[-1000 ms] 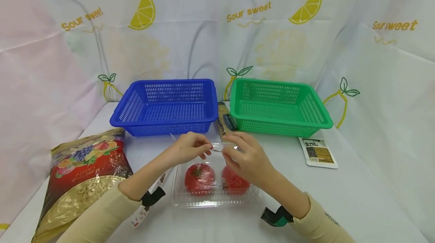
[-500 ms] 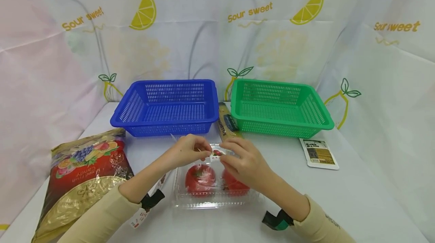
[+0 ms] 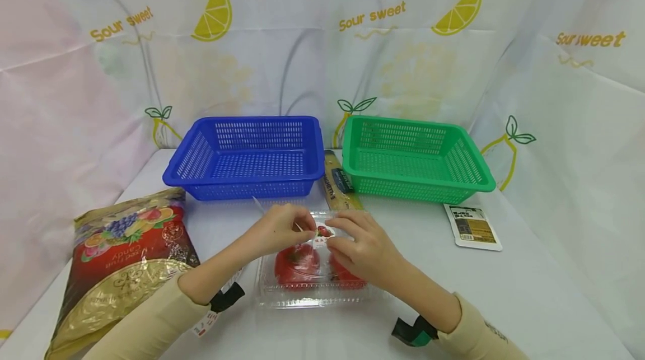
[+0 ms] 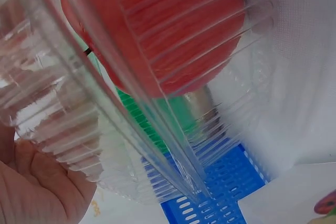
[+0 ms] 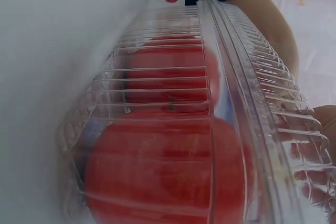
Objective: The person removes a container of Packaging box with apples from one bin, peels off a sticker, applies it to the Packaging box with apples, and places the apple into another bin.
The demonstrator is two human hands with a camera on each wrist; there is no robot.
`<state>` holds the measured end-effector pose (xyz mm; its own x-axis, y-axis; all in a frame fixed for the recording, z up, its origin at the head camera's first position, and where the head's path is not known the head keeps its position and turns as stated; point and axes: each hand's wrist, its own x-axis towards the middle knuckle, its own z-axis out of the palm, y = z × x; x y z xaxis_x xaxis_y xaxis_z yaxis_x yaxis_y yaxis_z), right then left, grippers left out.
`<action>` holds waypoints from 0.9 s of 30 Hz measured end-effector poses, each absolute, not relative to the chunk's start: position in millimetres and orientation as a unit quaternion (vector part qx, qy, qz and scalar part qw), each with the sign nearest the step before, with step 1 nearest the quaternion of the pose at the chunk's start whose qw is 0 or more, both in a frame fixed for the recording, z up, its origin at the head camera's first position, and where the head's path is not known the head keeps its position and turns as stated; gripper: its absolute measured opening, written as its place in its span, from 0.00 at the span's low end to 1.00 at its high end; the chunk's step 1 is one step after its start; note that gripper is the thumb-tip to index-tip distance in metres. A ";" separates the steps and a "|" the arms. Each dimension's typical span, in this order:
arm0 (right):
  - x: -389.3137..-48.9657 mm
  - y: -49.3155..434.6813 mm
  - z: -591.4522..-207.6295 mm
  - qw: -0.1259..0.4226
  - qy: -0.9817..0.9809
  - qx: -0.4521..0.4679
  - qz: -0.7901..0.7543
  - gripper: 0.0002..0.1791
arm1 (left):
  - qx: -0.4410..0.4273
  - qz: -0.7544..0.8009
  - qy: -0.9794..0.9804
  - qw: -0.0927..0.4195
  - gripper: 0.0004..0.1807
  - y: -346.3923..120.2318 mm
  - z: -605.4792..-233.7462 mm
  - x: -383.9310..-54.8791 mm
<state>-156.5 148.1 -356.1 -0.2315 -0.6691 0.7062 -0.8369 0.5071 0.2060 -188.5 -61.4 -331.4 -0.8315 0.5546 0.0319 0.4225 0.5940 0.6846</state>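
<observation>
Fruit-printed white label (image 3: 322, 236) is being pinched by the left grip (image 3: 283, 229) and right grip (image 3: 366, 246). Beneath, a ribbed clear plastic box (image 3: 311, 299) is showing round, glossy tomatoes (image 3: 296, 269).

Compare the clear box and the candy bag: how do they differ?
The clear box is see-through, showing red fruit; the candy bag is opaque red and gold. The box has ribbed walls; the bag is creased. The bag looks larger than the box. Both rest on the white table.

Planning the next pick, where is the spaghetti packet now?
In the head view, just right of centre, the spaghetti packet lies between the blue basket and the green basket, just beyond the clear plastic container.
</observation>
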 end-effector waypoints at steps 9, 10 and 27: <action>-155.0 147.6 -360.1 0.385 -0.777 0.489 0.099 0.03 | 0.267 0.307 0.909 0.089 0.03 -56.7 -332.1 -186.0; -154.9 147.3 -360.3 0.384 -0.776 0.490 0.097 0.04 | 0.266 0.302 0.911 0.088 0.03 -56.1 -332.1 -185.7; -153.9 145.0 -364.1 0.369 -0.786 0.487 0.096 0.07 | 0.260 0.254 0.930 0.063 0.02 -48.3 -332.0 -182.3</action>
<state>-153.9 145.0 -364.1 -0.2546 -0.6944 0.6730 -0.8356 0.5083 0.2084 -182.3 -48.3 -332.0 -0.8566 0.5157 0.0145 0.4516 0.7360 0.5044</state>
